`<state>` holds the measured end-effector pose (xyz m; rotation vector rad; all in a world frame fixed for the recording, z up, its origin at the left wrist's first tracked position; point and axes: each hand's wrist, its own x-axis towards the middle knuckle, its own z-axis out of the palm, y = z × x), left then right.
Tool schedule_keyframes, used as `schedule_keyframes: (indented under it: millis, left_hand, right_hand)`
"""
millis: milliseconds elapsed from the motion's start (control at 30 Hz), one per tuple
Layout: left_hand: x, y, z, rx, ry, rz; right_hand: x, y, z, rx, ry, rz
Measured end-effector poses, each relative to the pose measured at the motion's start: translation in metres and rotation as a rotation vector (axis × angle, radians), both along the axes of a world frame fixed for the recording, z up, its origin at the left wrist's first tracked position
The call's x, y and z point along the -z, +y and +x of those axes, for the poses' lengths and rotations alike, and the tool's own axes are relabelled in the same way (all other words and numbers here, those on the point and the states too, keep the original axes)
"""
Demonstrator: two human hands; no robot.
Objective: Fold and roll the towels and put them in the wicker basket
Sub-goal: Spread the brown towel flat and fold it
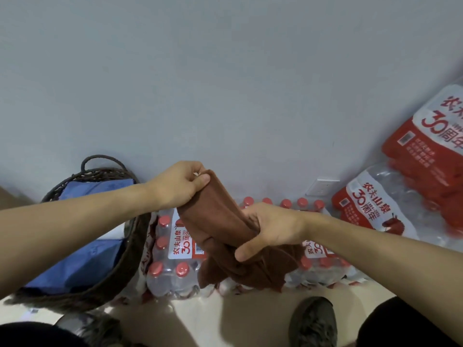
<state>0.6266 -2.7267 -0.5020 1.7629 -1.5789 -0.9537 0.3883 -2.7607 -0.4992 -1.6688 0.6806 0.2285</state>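
Brown towel (220,221) held up in the air, bunched lengthwise, centre of view, above shrink-wrapped water bottle packs (175,256). Left hand (179,186) pinches its upper end; right hand (268,229) clenched round its middle, loose end hanging below. Wicker basket (120,266) at left, blue towels (82,261) inside. More bottle packs stacked far right.

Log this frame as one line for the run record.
left hand: pinches brown towel top | right hand: grips its middle | dark wicker basket: holds blue towels | brown towel not yet rolled
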Motion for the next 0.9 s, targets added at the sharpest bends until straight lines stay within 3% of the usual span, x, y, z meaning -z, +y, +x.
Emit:
schedule_keyframes:
  millis: [267, 400, 533, 733, 900]
  left_hand:
    - [0.017, 0.0, -0.001, 0.04, -0.274, 0.056]
    - [0.034, 0.003, 0.005, 0.065, -0.441, 0.159]
    - [0.053, 0.006, 0.018, 0.066, -0.459, 0.26]
    - [0.072, 0.0, 0.026, -0.053, -0.477, 0.278]
    - [0.082, -0.014, 0.04, -0.186, -0.466, 0.267]
  right_hand:
    - [0.004, -0.014, -0.021, -0.182, 0.46, -0.075]
    - [0.005, -0.018, -0.029, -0.234, 0.543, -0.051]
    - [0.009, -0.025, -0.034, -0.203, 0.522, 0.097]
    - [0.021, -0.054, -0.054, 0.0, 0.45, 0.151]
    - [0.043, -0.078, -0.071, 0.431, 0.341, 0.083]
